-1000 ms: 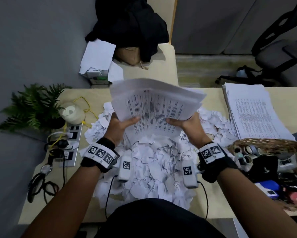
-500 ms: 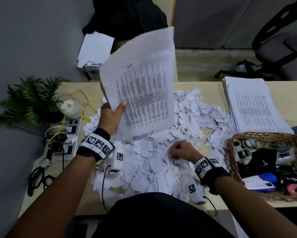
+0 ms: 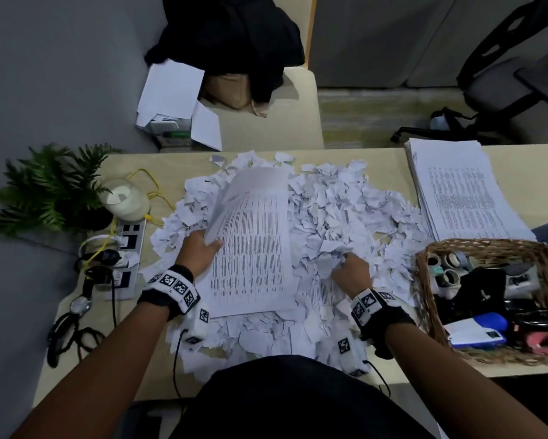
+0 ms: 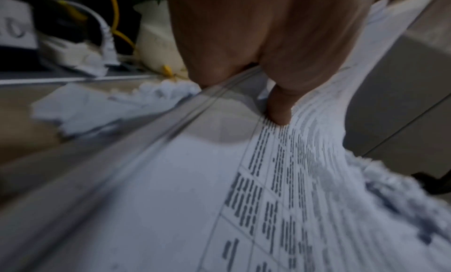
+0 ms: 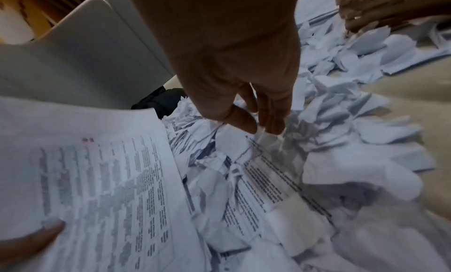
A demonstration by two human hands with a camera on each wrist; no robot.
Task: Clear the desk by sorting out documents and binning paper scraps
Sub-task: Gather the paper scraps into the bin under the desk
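A stack of printed documents (image 3: 253, 248) lies slanted over a big heap of torn white paper scraps (image 3: 345, 210) in the middle of the desk. My left hand (image 3: 207, 248) grips the stack's left edge, thumb (image 4: 278, 112) on the top page and fingers underneath. To its right, my right hand (image 3: 345, 261) reaches down into the scraps. Its thumb and fingers (image 5: 273, 125) pinch the top corner of a printed sheet (image 5: 268, 179) half buried there. A second, neat pile of documents (image 3: 462, 191) sits at the desk's far right.
A wicker basket (image 3: 424, 280) of tape rolls and small items stands right of my right hand. On the left are a fern (image 3: 51, 191), a white jar (image 3: 124, 201), a power strip (image 3: 127, 248) with cables and a watch (image 3: 79, 304). Beyond the desk, a chair (image 3: 301, 99) holds papers and a black bag.
My right hand let go of the stack and went down into the scraps. My left hand swung the stack upright, then lowered it over the scrap heap.
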